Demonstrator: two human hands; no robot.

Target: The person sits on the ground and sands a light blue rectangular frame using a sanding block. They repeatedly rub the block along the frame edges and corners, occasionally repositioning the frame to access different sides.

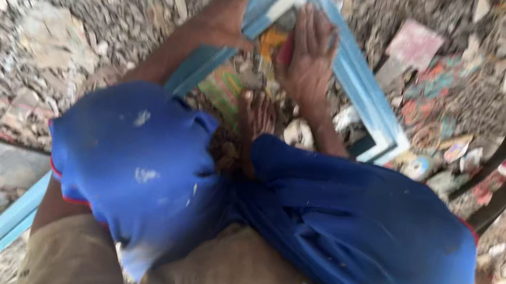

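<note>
While hands [272, 34] press it, light-blue frame [359, 88] angled.

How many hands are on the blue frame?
2. The left hand grips the left rail of the blue frame near its top corner; the right hand presses flat inside that corner. No other hands are visible.
</note>
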